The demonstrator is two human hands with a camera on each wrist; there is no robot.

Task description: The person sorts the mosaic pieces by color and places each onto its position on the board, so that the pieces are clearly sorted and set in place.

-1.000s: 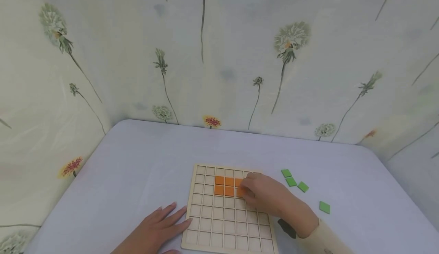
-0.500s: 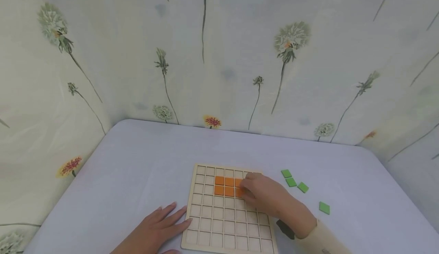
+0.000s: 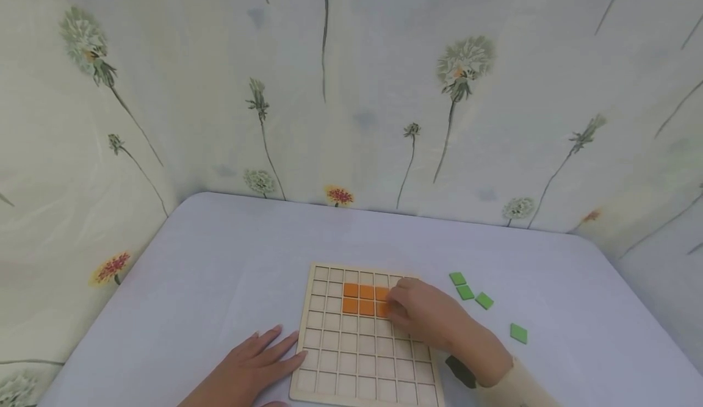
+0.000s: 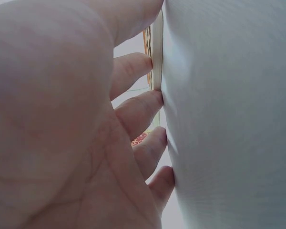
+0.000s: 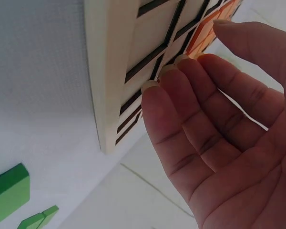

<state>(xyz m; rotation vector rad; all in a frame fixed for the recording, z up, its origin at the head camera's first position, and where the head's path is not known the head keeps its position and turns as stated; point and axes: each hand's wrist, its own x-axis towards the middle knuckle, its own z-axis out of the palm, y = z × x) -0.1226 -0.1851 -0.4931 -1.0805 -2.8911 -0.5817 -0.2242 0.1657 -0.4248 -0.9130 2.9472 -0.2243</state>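
Note:
A pale wooden grid board lies flat on the table. Orange square tiles fill two short rows of its cells near the far side. My right hand is over the board's right part, its thumb and fingertips touching the near right orange tile, which lies in a cell and is partly covered. In the right wrist view, the fingers are gently bent, with the thumb apart from them. My left hand rests on the table with fingers spread, fingertips against the board's left edge.
Several green square tiles lie loose on the white tabletop, right of the board. A dark object shows under the right wrist. Flower-printed cloth hangs behind and beside the table.
The near right orange tile, offset and partly raised a second ago, now sits in its cell in line with the others. Both hands have hardly moved.

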